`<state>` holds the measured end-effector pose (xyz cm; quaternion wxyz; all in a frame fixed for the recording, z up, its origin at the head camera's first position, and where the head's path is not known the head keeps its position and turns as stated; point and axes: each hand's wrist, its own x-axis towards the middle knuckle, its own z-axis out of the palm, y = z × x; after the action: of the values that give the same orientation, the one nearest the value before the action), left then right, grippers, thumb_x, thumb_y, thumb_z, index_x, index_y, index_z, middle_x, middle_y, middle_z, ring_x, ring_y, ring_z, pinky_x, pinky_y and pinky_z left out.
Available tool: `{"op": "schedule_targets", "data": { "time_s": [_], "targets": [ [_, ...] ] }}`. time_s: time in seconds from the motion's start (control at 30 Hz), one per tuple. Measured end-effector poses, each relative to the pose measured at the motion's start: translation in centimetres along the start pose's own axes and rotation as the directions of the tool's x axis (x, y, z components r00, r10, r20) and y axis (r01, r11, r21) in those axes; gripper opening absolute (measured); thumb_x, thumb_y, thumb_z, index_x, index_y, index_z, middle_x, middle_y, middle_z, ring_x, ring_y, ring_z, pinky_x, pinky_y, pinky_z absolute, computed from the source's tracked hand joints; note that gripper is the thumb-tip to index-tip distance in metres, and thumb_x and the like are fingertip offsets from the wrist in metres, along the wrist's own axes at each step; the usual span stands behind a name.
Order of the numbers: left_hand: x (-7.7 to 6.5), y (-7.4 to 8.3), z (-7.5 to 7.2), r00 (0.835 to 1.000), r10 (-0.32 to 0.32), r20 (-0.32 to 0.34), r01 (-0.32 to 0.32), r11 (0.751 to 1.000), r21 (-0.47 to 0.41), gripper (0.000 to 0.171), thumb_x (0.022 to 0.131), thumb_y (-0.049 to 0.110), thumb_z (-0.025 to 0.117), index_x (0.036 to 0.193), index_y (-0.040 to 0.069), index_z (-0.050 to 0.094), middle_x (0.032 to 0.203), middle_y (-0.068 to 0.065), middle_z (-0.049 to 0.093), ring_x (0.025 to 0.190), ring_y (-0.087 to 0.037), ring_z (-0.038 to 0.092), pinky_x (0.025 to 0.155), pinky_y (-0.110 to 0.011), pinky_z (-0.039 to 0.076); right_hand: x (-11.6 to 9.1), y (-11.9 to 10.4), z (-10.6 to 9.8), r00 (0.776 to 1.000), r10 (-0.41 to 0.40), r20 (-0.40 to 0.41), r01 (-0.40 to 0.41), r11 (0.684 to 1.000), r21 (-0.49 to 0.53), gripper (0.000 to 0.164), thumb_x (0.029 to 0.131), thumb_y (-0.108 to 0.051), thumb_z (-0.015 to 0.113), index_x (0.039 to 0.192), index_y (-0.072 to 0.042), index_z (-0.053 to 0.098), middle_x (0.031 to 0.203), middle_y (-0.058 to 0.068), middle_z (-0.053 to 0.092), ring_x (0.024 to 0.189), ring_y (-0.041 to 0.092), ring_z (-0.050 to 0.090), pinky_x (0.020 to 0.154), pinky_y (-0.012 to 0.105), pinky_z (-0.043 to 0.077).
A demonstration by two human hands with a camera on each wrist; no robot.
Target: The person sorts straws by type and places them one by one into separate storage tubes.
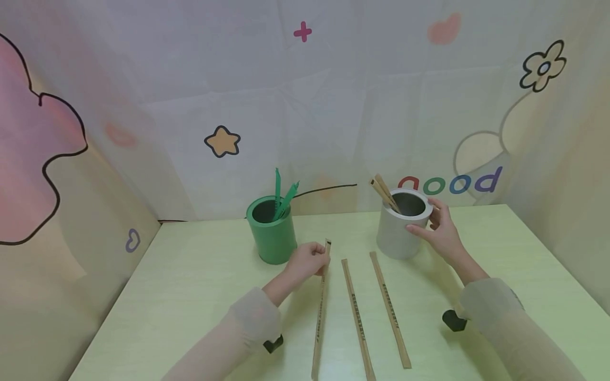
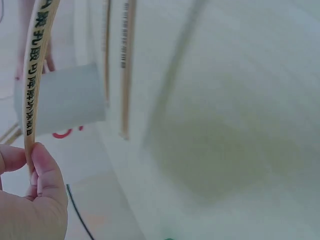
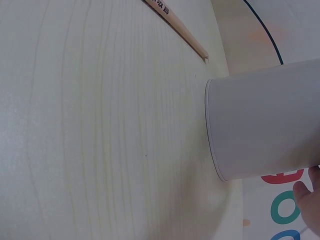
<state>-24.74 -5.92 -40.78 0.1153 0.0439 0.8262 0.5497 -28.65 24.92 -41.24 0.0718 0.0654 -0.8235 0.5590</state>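
Observation:
In the head view my left hand [image 1: 305, 262] pinches a paper-wrapped drinking straw [image 1: 321, 307] near its far end. The left wrist view shows thumb and fingers at one end of this straw [image 2: 36, 75], which has dark printing along its wrapper. My right hand [image 1: 443, 230] grips the pale grey cup [image 1: 397, 238] at its right side, thumb at the near side and fingers by the rim. Several wrapped straws [image 1: 383, 191] lean inside that cup. Between the hands, two more wrapped straws [image 1: 355, 307] [image 1: 391, 307] lie on the table.
A green cup [image 1: 274, 241] holding slim green sticks [image 1: 287, 201] stands just beyond my left hand. The pale wooden table [image 1: 190, 296] ends at a printed cloth backdrop [image 1: 305, 116] at the back, and cloth also hangs along both sides.

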Motion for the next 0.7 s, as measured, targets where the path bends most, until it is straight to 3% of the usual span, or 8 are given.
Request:
{"op": "schedule_targets", "data": {
  "time_s": [0.27,0.5,0.7],
  "targets": [
    [-0.4,4.6,-0.7,0.999,0.042,0.017,-0.039,0.991,-0.128,0.013,0.081,0.009,0.056,0.092,0.001,0.056,0.074,-0.001,0.056,0.063,-0.01,0.055,0.068,-0.026,0.052,0.0,0.0,0.0,1.0,-0.007,0.001,0.007,1.0,0.007,0.087,0.079,-0.022,0.066,0.138,-0.006,0.005,0.143,0.027,0.016,0.13,0.044,0.018,0.103,0.058,0.016],
    [-0.5,8.4,-1.5,0.987,0.157,0.022,-0.151,0.972,-0.178,0.014,0.083,0.01,0.059,0.092,-0.001,0.057,0.083,-0.008,0.062,0.07,-0.009,0.059,0.072,-0.026,0.053,0.0,0.0,0.0,1.0,-0.006,0.002,0.006,1.0,0.007,0.087,0.079,-0.023,0.066,0.138,-0.006,0.005,0.144,0.025,0.015,0.131,0.043,0.016,0.103,0.057,0.015],
    [-0.3,11.4,-2.0,0.977,0.209,-0.038,-0.211,0.939,-0.272,0.014,0.084,0.01,0.059,0.092,-0.001,0.056,0.078,-0.003,0.06,0.072,-0.011,0.06,0.073,-0.025,0.052,0.1,0.2,0.1,1.0,-0.019,-0.003,0.019,1.0,0.019,0.087,0.078,-0.021,0.067,0.138,-0.005,0.006,0.143,0.026,0.017,0.13,0.043,0.018,0.103,0.058,0.015]
  ]
}}
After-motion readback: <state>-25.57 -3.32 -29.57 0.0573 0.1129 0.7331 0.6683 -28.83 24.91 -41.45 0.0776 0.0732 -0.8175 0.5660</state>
